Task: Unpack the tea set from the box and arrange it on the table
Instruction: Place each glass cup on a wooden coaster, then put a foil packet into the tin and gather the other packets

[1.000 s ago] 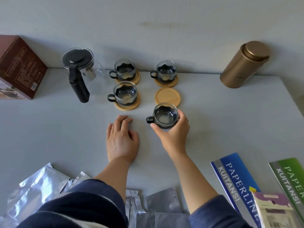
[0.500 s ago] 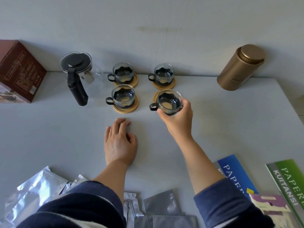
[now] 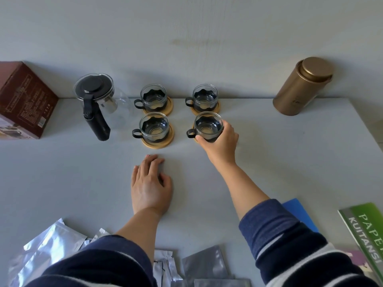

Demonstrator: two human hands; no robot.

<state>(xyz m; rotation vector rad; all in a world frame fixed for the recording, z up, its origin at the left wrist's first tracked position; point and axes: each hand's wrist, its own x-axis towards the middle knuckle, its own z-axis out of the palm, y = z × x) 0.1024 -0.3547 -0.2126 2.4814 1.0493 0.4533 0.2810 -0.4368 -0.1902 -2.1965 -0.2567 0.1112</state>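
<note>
My right hand [image 3: 220, 142] grips a glass cup with a black holder [image 3: 207, 126] over the front right wooden coaster, which is almost wholly hidden beneath it. Three more cups stand on wooden coasters: back left [image 3: 153, 97], back right [image 3: 205, 97] and front left [image 3: 154, 129]. A glass teapot with a black lid and handle [image 3: 94, 94] stands to their left. The brown tea set box [image 3: 24, 100] sits at the far left. My left hand [image 3: 150, 184] rests flat on the grey table [image 3: 290, 162], holding nothing.
A gold tin canister [image 3: 302, 87] stands at the back right against the wall. Silver foil pouches [image 3: 47, 243] lie along the near edge. A green receipt book [image 3: 366, 230] and a blue one [image 3: 296, 212] lie at the near right.
My right hand has carried the cup away from me, from the table in front of the bare coaster onto that coaster. My left hand has stayed in place.
</note>
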